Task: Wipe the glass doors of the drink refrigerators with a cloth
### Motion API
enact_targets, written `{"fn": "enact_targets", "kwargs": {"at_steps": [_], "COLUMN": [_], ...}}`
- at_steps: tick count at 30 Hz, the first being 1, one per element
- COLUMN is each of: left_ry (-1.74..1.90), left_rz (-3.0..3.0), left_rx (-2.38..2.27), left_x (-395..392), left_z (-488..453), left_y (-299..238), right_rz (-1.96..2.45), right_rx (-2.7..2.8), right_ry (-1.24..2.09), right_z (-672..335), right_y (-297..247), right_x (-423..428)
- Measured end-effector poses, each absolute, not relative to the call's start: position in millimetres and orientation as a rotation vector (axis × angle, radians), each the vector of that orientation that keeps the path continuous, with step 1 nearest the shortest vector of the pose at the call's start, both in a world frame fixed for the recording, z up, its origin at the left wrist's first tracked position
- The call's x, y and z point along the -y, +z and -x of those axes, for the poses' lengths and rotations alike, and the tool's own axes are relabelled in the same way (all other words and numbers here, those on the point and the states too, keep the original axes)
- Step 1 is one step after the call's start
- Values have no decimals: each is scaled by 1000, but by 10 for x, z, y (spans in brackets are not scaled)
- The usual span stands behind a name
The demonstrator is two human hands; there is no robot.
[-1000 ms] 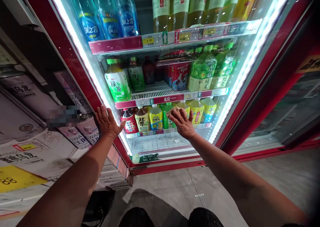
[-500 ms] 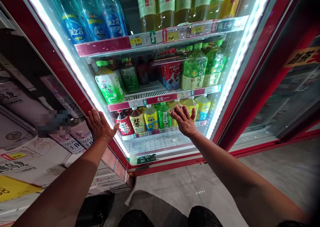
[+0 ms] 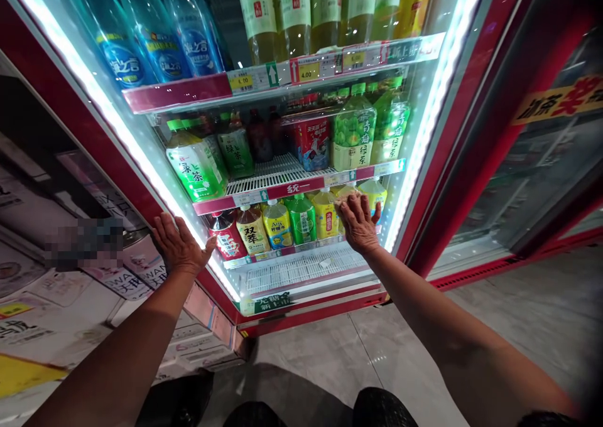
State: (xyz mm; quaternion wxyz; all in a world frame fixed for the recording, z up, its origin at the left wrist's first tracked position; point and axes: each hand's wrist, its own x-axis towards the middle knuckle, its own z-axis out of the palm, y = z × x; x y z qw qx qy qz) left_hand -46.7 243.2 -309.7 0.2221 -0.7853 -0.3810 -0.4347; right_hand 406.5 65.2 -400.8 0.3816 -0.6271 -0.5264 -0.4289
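A glass-door drinks fridge with a red frame stands in front of me. My right hand presses a crumpled beige cloth against the glass, in front of the yellow bottles on the lower shelf. Most of the cloth is hidden under the fingers. With fingers spread, my left hand rests on the door's left red frame, its thumb reaching toward the lit edge. Behind the glass near that thumb is a red-labelled bottle.
Green tea bottles and a red box fill part of the middle shelf. Blue bottles stand above. Stacked cartons adjoin the fridge at left. Another red-framed fridge is at right, over grey tiled floor.
My right hand has slid right across the glass with the cloth, uncovering a yellow bottle. My left hand stays on the frame. The view has shifted slightly.
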Motion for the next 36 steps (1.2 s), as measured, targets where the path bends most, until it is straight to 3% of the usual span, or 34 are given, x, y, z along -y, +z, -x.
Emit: {"fn": "enact_targets", "kwargs": {"at_steps": [6,14,23,30,36], "left_ry": [-1220,-1165,-1164,-1243,-1214], "left_rz": [2189,2147,2094,2103,2150], "left_rx": [1136,1123,1077,932,1008], "left_x": [-2399,-2411,-2447,-2405,-2381], "left_z": [455,472,477,447,441], "left_y": [-3077,-3094,-3120,-3101,-3091], "right_rz": [1750,1764,1678,1766,1789], "right_rx": [977,1092,633,1027,588], "right_ry": [-865,-739,-628,-766,-514], "right_z": [-4241,-4262,-4481,-4494,-4709], "right_y": [-3873,-4036,-3429,-3848,-3723], "right_x": [-648,-539,-602,-482,-319]}}
